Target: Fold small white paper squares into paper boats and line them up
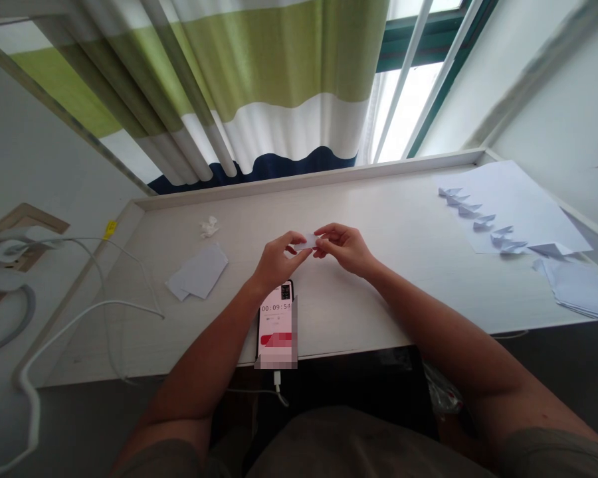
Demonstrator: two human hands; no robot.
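A small folded piece of white paper point(306, 241) is held above the middle of the desk between both hands. My left hand point(278, 257) pinches its left end with thumb and fingers. On the other end, the thumb and fingertips of my right hand point(346, 249) close round the paper. The fingers cover part of it, so its exact folded shape cannot be made out. Just below my left wrist lies a phone point(275, 318) with a running timer on its screen and a white cable plugged in.
At the right, a row of small folded paper shapes point(484, 222) lies along a large white sheet point(523, 206), near a stack of paper point(578, 289). To the left are loose paper pieces point(202, 271), a crumpled paper point(209, 227) and white cables point(94, 307). A curtain point(279, 60) hangs behind the desk point(379, 199).
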